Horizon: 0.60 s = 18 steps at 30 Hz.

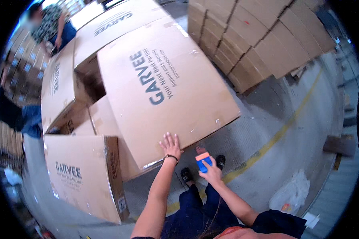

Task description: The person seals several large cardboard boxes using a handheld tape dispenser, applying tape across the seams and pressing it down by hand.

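My left hand [170, 145] lies flat on the near edge of a large brown cardboard box [195, 83], its fingers spread. A dark band circles that wrist. My right hand [214, 174] is closed round a blue hand-held tool [204, 163] with an orange end; its exact kind cannot be made out. The tool is just off the box's near side, above the floor, with its orange end toward the box. Dark printing marks the top of the box, and clear tape shines along its edges.
More large boxes stand beside it, one upright box [77, 171] at the near left. Stacked flat cartons [251, 40] rise at the far right. A co-worker [54, 26] leans over boxes at the far left; another person's legs [30, 117] show below. Clear plastic [293, 191] lies on the floor.
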Tool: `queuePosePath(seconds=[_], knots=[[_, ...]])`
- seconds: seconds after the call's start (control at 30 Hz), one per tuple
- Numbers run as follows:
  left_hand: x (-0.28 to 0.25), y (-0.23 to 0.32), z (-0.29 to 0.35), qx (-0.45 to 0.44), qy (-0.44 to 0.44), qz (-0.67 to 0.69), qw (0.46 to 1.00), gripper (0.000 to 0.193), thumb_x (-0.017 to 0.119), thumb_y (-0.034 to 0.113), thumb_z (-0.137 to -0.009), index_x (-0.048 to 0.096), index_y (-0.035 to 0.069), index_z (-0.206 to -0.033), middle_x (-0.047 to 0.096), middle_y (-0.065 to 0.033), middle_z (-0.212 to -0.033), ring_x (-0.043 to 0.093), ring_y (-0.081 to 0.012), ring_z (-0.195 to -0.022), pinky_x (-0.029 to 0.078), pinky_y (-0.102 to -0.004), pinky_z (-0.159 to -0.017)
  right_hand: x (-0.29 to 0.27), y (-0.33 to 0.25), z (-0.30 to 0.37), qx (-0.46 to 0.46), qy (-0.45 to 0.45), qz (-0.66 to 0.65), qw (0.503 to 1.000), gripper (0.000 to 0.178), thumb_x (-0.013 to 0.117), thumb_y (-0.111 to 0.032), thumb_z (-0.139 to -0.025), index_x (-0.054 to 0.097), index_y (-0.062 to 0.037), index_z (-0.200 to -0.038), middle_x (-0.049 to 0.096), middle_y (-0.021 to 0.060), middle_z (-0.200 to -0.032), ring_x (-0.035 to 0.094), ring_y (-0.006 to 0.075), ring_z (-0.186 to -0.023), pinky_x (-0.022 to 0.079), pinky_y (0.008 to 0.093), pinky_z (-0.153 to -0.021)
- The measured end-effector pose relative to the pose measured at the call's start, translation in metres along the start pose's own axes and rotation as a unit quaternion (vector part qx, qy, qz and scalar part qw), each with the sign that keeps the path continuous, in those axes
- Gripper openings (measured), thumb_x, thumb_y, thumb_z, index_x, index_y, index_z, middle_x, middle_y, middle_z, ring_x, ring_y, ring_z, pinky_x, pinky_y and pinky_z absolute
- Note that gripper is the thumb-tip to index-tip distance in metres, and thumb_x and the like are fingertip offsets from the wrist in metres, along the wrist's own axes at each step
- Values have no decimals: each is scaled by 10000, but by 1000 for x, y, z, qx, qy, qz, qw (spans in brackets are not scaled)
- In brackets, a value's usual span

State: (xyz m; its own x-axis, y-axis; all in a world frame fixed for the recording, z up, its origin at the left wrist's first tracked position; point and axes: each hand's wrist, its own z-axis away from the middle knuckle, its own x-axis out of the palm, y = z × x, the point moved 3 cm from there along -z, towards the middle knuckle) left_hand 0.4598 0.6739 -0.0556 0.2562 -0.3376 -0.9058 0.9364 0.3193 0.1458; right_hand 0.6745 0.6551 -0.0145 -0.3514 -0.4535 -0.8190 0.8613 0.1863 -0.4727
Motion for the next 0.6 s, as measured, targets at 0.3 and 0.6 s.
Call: queuePosePath(seconds=[0.3, 0.6], knots=[[-24, -22, -21, -60, -47, -1, 997, 1070, 713, 458, -646, 54, 92, -1406, -30, -266, -1433, -18, -437, -1321, 47, -613, -1013, 24, -50, -105, 82, -76, 35, 993, 497, 693, -419, -584, 631, -123, -978, 407, 183, -1198, 525, 336, -1001, 459, 442, -820], [16, -24, -5, -89, -137, -65, 984, 1191, 689, 545, -634, -91, 55, -1390, -171, -292, -1401, -145, -437, -1307, -12, -626, -1009, 60, 125, -7, 228, -65, -124, 964, 522, 615, -504, -706, 619, -144, -1085, 588, 106, -1074, 564, 260, -983, 438, 375, -861]])
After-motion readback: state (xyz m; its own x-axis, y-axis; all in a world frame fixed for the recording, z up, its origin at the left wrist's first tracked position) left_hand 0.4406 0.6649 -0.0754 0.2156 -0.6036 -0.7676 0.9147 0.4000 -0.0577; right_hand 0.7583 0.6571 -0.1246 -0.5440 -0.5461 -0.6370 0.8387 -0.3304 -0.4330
